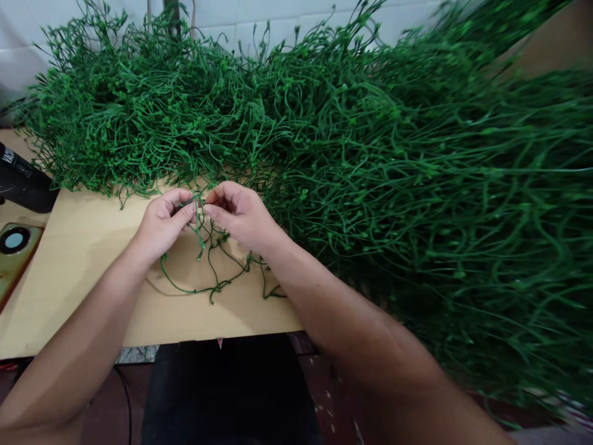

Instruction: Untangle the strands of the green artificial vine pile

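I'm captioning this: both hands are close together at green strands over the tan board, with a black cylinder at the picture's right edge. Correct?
Not quite: the head view shows the black cylinder at the picture's left edge. The left hand and right hand are close together at green strands over the tan board.

The counter (83, 278) is viewed at close range from a single head-worn camera, pointed forward and steeply down. The left hand (167, 224) and right hand (243, 213) are framed left of center, beyond the forearms (343, 309); the tiled wall (287, 31) is caught along the top edge.
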Action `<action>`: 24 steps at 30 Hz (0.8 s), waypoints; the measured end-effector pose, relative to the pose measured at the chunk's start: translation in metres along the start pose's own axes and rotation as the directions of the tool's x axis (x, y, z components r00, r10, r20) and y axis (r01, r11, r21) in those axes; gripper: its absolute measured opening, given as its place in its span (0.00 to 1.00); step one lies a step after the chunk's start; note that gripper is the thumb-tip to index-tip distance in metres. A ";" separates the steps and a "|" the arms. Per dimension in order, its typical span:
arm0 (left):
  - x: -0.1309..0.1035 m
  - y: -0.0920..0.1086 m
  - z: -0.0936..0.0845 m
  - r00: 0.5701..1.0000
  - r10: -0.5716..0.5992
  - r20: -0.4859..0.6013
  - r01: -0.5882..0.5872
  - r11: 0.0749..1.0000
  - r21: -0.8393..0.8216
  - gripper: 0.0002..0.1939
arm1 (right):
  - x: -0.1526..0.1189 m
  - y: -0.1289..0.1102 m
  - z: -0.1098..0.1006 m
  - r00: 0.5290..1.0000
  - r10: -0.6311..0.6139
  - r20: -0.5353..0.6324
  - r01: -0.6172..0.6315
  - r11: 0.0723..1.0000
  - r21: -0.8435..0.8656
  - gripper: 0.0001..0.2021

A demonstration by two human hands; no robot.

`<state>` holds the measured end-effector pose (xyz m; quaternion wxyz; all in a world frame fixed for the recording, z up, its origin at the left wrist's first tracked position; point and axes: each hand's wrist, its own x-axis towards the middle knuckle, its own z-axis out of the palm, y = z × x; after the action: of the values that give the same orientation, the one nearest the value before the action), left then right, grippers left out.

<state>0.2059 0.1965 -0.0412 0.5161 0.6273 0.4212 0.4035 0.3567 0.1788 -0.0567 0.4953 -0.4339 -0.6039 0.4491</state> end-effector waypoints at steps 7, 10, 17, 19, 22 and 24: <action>0.000 0.005 -0.002 0.998 -0.040 -0.047 0.036 0.997 -0.075 0.08 | 0.001 -0.005 0.000 0.994 -0.070 -0.085 0.062 0.993 -0.097 0.06; -0.001 0.009 -0.001 0.997 -0.066 -0.034 0.064 0.996 -0.060 0.07 | 0.002 -0.005 -0.002 0.980 -0.105 -0.170 0.081 0.987 -0.142 0.07; 0.002 0.010 -0.004 0.994 -0.047 -0.098 0.045 0.999 -0.025 0.06 | -0.001 -0.005 -0.003 0.965 -0.210 -0.159 0.159 0.946 -0.281 0.08; 0.003 0.008 -0.002 0.988 -0.033 -0.154 0.029 0.999 -0.025 0.07 | -0.002 -0.007 0.000 0.968 -0.226 -0.106 0.187 0.936 -0.297 0.07; 0.004 0.006 0.001 0.978 -0.026 -0.207 0.022 1.000 -0.019 0.09 | -0.003 -0.008 0.003 0.971 -0.227 -0.076 0.193 0.930 -0.313 0.07; 0.005 0.007 -0.002 0.969 -0.035 -0.244 0.026 0.999 -0.040 0.11 | -0.003 -0.007 -0.002 0.971 -0.222 -0.093 0.181 0.928 -0.324 0.07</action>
<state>0.2066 0.2015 -0.0339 0.4777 0.5568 0.4838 0.4771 0.3579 0.1749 -0.0499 0.5013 -0.4706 -0.6759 0.2655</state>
